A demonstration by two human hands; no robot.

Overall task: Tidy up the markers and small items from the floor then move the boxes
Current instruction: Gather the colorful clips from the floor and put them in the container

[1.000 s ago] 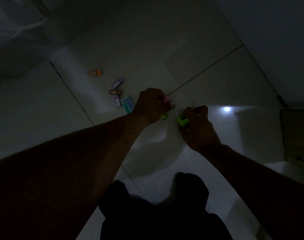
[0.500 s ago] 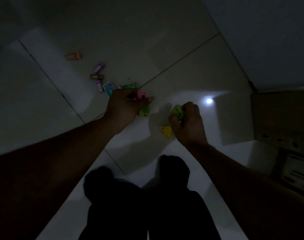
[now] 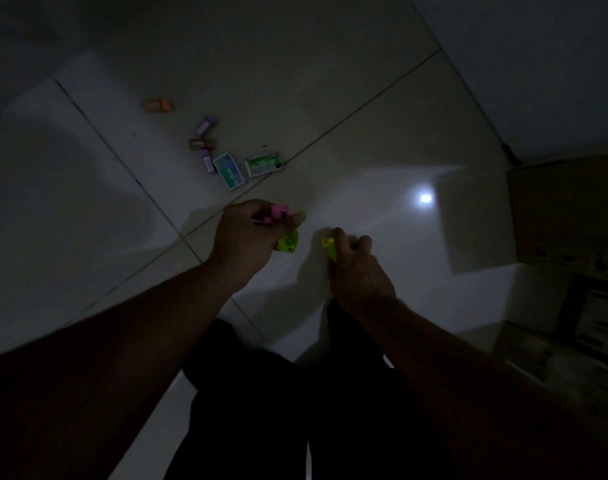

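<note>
The room is dim. My left hand (image 3: 249, 233) grips a pink marker (image 3: 279, 212) and a lime green marker (image 3: 288, 243) above the tiled floor. Just right of it, my right hand (image 3: 356, 268) holds a yellow-green marker (image 3: 329, 247). Farther off on the floor lie a green small box (image 3: 264, 164), a teal small box (image 3: 229, 170), two purple small items (image 3: 206, 124) (image 3: 207, 161), a brown small item (image 3: 201, 143) and an orange small item (image 3: 159, 105). Cardboard boxes (image 3: 565, 216) stand at the right edge.
A wall (image 3: 538, 64) runs along the upper right, meeting the boxes. A bright light reflection (image 3: 425, 198) shines on the tiles. My dark-clothed legs (image 3: 295, 393) fill the bottom centre. More printed boxes (image 3: 572, 348) sit at the lower right.
Both hands have lifted off the floor with their markers. The yellow marker that lay by my right hand is now in it. The green box is uncovered.
</note>
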